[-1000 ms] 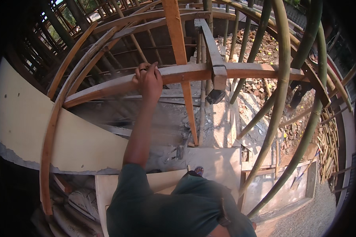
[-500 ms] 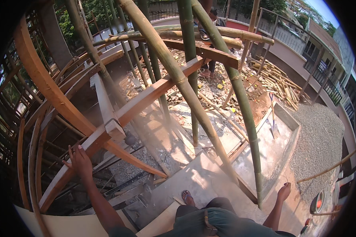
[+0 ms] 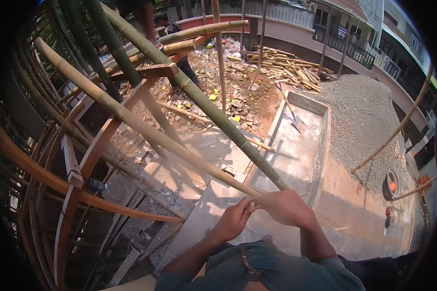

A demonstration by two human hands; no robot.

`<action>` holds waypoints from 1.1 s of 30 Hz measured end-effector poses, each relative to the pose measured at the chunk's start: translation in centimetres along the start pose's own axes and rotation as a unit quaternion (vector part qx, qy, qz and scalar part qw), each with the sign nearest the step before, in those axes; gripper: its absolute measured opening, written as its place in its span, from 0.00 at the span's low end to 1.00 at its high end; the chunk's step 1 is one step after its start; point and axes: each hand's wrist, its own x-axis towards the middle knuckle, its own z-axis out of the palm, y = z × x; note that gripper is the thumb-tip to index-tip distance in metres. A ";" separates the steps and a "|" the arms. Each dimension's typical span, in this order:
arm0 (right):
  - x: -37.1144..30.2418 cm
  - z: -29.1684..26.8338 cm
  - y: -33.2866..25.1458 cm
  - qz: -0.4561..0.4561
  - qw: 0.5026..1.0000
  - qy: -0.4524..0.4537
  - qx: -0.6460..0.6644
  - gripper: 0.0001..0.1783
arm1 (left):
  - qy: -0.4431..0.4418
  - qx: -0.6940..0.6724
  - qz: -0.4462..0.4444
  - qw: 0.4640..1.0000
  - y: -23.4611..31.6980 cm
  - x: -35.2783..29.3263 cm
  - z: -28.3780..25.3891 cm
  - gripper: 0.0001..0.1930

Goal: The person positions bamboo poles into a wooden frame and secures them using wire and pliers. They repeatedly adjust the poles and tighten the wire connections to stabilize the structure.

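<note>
My left hand [image 3: 232, 220] and my right hand [image 3: 285, 207] meet in front of my waist, fingers closed and pinched together. What lies between the fingertips is mostly hidden; a thin wire showed at the right hand a moment ago. Just beyond them, a green bamboo pole [image 3: 218, 119] and a yellowish bamboo pole [image 3: 150, 133] slant down from the upper left. Off to the left, a curved wooden beam [image 3: 94, 148] crosses another curved timber [image 3: 43, 172], with a short wooden block [image 3: 74, 169] at the joint. Neither hand touches this timber.
A shovel [image 3: 296, 119] lies in a shallow concrete basin [image 3: 328, 126]. Behind are rubble [image 3: 218, 87], stacked bamboo [image 3: 291, 68] and a person [image 3: 184, 68]. Gravel [image 3: 359, 126] is heaped at right, near a round tub [image 3: 391, 184] and a leaning pole [image 3: 398, 128].
My left hand has left the curved beam and come to my waist. The right hand has moved inward to meet it. The view has swung to the right.
</note>
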 end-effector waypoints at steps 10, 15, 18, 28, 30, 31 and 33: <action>-15.7 -0.3 13.1 0.072 0.983 0.097 0.138 0.16 | -0.016 0.227 0.030 0.973 -7.9 8.5 5.7 0.17; -18.1 4.3 17.2 0.159 0.968 0.055 0.189 0.17 | 0.003 0.138 0.061 0.989 -6.1 14.4 8.7 0.20; -17.2 2.3 19.0 0.151 0.934 0.149 0.288 0.17 | -0.104 0.191 0.056 0.974 -9.5 16.5 5.2 0.18; -12.5 2.7 15.7 0.199 0.914 0.206 0.286 0.20 | -0.151 0.162 0.043 0.974 -14.2 19.0 2.4 0.18; -13.2 2.4 14.5 0.209 0.855 0.339 0.332 0.19 | -0.216 0.079 -0.020 0.973 -14.8 18.3 2.3 0.16; -13.7 4.1 15.3 0.299 0.895 0.224 0.243 0.19 | -0.247 0.039 -0.048 0.967 -14.5 18.3 2.3 0.16; -15.1 7.5 19.0 0.444 0.894 -0.033 0.060 0.19 | -0.273 -0.097 -0.089 0.953 -12.2 19.9 2.3 0.15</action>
